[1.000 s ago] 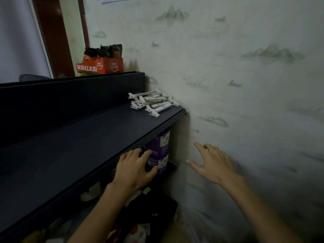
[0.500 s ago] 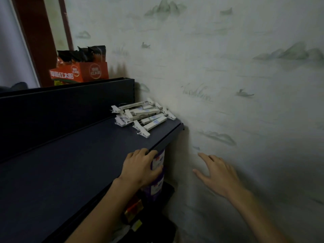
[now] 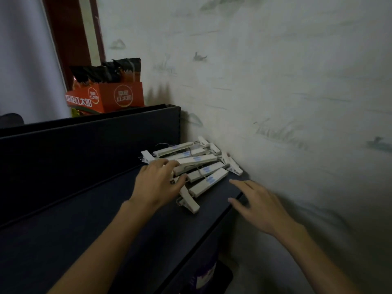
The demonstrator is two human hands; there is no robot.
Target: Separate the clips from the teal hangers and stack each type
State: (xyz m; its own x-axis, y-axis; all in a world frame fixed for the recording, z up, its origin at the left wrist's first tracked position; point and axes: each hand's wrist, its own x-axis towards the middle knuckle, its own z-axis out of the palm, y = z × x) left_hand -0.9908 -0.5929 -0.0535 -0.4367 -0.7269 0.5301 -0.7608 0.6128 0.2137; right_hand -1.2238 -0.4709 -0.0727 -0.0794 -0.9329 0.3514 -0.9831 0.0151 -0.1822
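Observation:
A pile of pale clip hangers [image 3: 197,164] with white clips at their ends lies on the dark shelf top [image 3: 89,219], in the corner against the wall. My left hand [image 3: 158,183] rests on the pile's left end, fingers spread over the bars and curling onto them. One loose-looking clip [image 3: 188,201] sticks out toward me just right of that hand. My right hand [image 3: 257,203] hovers open over the shelf's right edge, a little short of the pile, holding nothing. No teal colour shows in this dim light.
The shelf's raised dark back panel [image 3: 89,141] runs along the left. Behind it stands an orange carton [image 3: 106,98] holding dark snack packets. The painted wall [image 3: 275,102] closes the right side. Below the shelf edge a purple-and-white container [image 3: 206,276] shows.
Both hands rose from the shelf's front edge and the wall up onto the shelf top; the left one now touches the pile. The view has moved closer to the hangers.

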